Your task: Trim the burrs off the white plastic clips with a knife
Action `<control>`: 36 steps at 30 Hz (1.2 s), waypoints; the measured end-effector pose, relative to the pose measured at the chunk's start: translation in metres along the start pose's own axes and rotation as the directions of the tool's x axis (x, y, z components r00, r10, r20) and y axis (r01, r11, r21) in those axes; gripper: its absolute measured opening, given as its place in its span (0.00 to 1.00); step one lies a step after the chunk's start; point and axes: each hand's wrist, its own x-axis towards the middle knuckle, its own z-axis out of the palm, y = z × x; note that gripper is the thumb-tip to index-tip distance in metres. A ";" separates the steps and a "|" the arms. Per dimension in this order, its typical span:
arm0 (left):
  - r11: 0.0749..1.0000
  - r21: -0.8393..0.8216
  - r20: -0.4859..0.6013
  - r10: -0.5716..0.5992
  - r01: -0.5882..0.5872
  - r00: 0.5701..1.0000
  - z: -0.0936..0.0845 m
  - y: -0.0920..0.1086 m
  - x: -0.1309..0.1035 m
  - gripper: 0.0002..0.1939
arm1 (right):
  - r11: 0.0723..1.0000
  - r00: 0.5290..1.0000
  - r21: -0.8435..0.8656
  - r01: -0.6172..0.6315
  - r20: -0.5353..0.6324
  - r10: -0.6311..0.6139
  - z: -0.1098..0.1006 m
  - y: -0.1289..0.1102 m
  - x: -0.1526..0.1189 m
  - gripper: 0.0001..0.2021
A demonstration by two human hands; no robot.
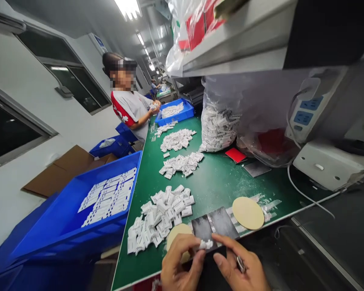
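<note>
At the bench's near edge, my left hand pinches a small white plastic part between thumb and index finger. My right hand is close beside it, its index fingertip at the part's far end and its thumb held apart. A small shiny metal piece sits among the right hand's curled fingers; its kind is unclear. Just beyond the hands lie dark flat plates, with a cream round pad to their right. Another cream pad is partly covered by my left hand.
White parts lie heaped on the green bench, with more piles farther back. A clear bag of parts stands under the shelf. Blue bins stand left. A co-worker handles parts by a blue tray.
</note>
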 end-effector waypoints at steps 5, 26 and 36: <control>0.962 -0.052 0.126 -0.260 0.268 0.957 0.000 0.019 -0.013 0.05 | 0.997 0.985 0.067 0.044 0.163 -0.055 -0.006 -0.031 0.005 0.10; 0.996 0.009 0.157 -0.089 0.089 0.984 -0.002 0.023 -0.016 0.14 | 0.997 0.978 0.038 -0.074 0.198 0.065 -0.006 -0.025 -0.003 0.08; 0.981 0.083 0.152 -0.188 0.177 0.970 -0.001 0.019 -0.026 0.14 | 0.995 0.991 -0.095 -0.012 0.131 0.024 -0.009 -0.021 -0.006 0.06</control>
